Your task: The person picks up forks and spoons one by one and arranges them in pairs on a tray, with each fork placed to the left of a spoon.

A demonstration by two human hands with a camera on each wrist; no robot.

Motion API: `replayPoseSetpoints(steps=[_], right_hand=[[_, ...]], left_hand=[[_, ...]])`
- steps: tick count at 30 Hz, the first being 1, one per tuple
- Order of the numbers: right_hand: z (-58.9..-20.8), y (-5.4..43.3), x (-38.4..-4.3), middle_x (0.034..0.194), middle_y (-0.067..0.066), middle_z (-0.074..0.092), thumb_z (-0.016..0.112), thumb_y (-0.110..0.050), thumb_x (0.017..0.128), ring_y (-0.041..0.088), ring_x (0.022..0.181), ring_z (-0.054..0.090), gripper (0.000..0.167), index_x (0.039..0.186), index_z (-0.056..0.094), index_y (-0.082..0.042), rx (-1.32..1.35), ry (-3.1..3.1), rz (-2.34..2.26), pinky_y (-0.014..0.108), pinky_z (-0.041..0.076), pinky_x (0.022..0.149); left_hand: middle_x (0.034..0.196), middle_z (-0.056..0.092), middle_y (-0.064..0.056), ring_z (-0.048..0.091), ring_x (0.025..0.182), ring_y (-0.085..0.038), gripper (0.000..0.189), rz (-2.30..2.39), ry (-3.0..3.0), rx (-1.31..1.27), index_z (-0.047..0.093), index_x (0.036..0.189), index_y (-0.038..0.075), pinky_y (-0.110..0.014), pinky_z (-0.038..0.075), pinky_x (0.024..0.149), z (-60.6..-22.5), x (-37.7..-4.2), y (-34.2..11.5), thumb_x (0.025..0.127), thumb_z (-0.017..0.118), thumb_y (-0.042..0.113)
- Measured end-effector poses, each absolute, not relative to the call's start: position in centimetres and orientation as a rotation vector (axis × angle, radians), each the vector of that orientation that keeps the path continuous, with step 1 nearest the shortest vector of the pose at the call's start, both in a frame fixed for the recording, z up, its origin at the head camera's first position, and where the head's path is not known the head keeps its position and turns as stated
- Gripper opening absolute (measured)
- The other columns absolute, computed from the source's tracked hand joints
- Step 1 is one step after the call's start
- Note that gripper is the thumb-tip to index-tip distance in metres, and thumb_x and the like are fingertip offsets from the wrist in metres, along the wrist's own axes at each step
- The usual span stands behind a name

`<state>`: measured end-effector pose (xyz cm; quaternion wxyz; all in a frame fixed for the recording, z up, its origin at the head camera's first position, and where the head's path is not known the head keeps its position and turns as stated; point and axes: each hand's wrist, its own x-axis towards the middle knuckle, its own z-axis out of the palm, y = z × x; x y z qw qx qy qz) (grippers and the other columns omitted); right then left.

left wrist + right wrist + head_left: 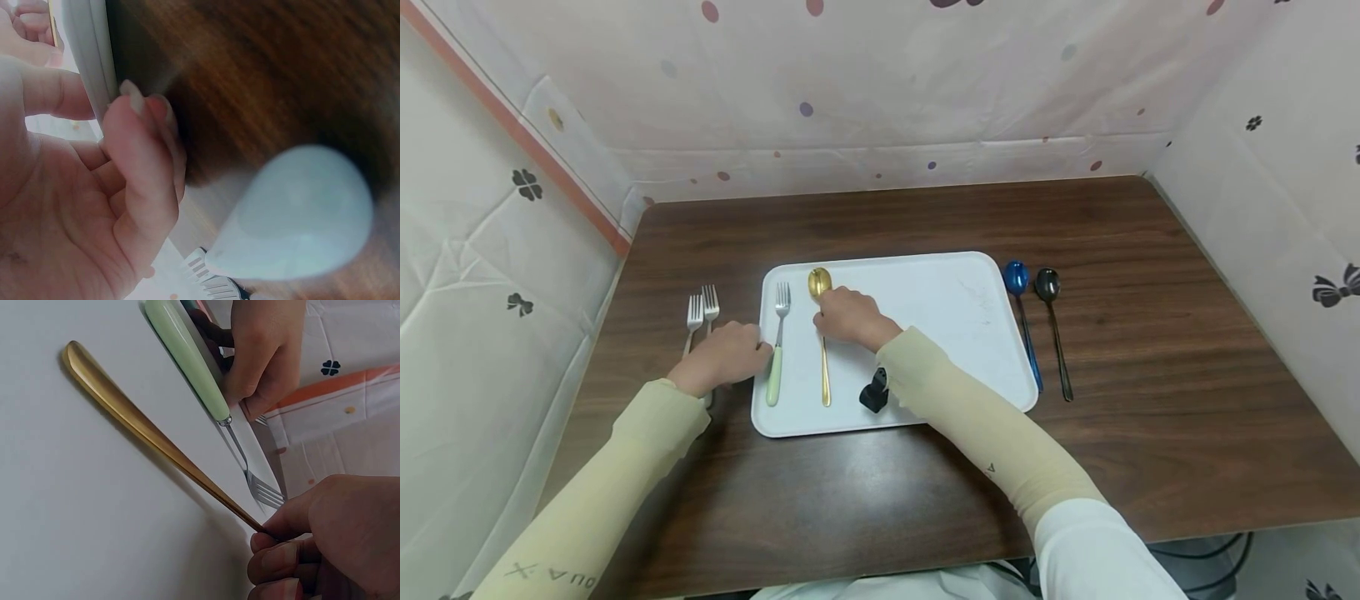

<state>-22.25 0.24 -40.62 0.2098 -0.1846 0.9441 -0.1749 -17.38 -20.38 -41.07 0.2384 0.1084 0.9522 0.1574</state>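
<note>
My right hand pinches the thin neck of a gold spoon over the white tray; its bowl points to the far side. Beside it on the tray lies a fork with a light green handle. At the tray's left rim is my left hand, fingers loosely curled with nothing seen in them; one digit meets the rim in the left wrist view. Two more forks lie left of the tray, partly covered by that hand. A pale handle end shows close to the left wrist camera.
Right of the tray lie a blue spoon and a black spoon, the blue one against the rim. A black wrist device hangs under the right wrist. Patterned cloth walls border the wooden table.
</note>
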Motion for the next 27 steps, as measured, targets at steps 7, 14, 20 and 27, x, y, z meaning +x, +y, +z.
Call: replayPoseSetpoints(steps=[7,14,20,27], right_hand=[[-40.8,-0.1,-22.2,0.063,0.001,0.048,0.052,-0.019,0.103,0.014,0.054,0.048,0.03,0.079,0.065,-0.01,-0.518,2.612,-0.504,0.027,0.036,0.054],[-41.0,-0.5,-22.2,0.065,0.002,0.049,0.053,-0.019,0.103,0.015,0.055,0.049,0.029,0.078,0.065,-0.01,-0.512,2.614,-0.525,0.028,0.037,0.054],[-41.1,-0.8,-22.1,0.065,0.002,0.049,0.053,-0.019,0.103,0.015,0.055,0.048,0.03,0.076,0.065,-0.009,-0.499,2.601,-0.537,0.028,0.036,0.054],[-41.1,-1.1,-22.0,0.066,0.002,0.05,0.053,-0.02,0.103,0.014,0.055,0.049,0.029,0.078,0.065,-0.01,-0.51,2.595,-0.539,0.027,0.037,0.055]], left_hand=[[0.071,0.055,-0.011,0.054,0.057,-0.024,0.028,0.431,2.608,0.295,0.058,0.094,0.0,-0.035,0.045,0.051,-41.1,-17.5,-20.3,0.1,0.043,0.023],[0.072,0.056,-0.011,0.055,0.059,-0.024,0.028,0.431,2.612,0.278,0.059,0.095,0.0,-0.035,0.045,0.051,-41.3,-17.5,-20.2,0.099,0.044,0.023],[0.071,0.055,-0.011,0.055,0.057,-0.024,0.028,0.441,2.614,0.287,0.058,0.092,0.0,-0.035,0.046,0.05,-41.3,-17.5,-20.4,0.099,0.043,0.022],[0.069,0.055,-0.01,0.054,0.055,-0.023,0.028,0.448,2.618,0.305,0.058,0.089,0.001,-0.034,0.046,0.049,-41.6,-17.6,-20.6,0.098,0.042,0.022]])
